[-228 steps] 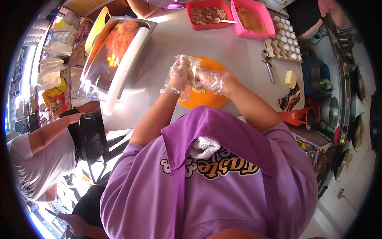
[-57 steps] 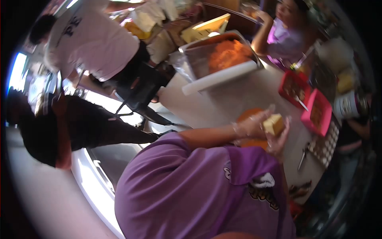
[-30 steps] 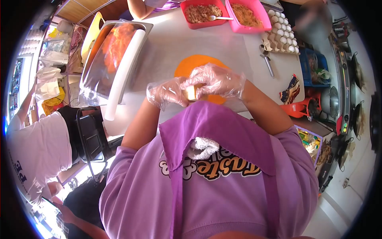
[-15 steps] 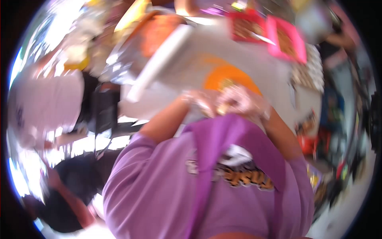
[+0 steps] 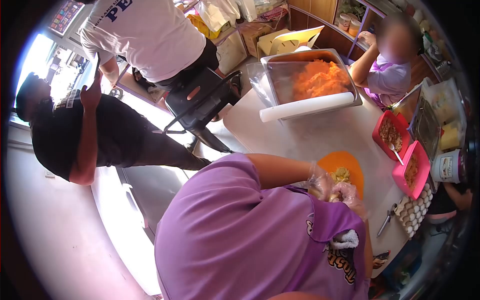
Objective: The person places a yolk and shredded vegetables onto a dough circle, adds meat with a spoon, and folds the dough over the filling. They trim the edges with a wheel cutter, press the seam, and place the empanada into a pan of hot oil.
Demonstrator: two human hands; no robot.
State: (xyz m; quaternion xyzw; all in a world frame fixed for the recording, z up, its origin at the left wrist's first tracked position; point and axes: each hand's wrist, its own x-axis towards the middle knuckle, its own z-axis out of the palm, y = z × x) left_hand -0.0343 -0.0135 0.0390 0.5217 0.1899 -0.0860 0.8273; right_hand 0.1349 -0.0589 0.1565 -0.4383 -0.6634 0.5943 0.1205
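While our head is turned to the side, our two gloved hands sit close together at the near edge of the orange plate; our left hand is curled narrow around a small yellowish piece of food, and our right hand meets it from the other side, fingers bent in, though our purple shirt hides part of it and we cannot tell how much of the piece it grips; the piece is held between both hands, just above the plate's near rim; on the plate itself lies a small heap of pale shredded food, just beyond our fingers; the plate rests on the white table.

Farther along the table stands a metal tray holding a mound of orange filling, with a white roll lying across its near edge; to our right are a red tub and a pink tub, each with brownish filling, a spoon leaning in the red one; a carton of eggs sits just beside the pink tub, and a metal utensil lies near it; one person sits at the far end of the table, and two others stand well apart on the floor to our left by a black chair.
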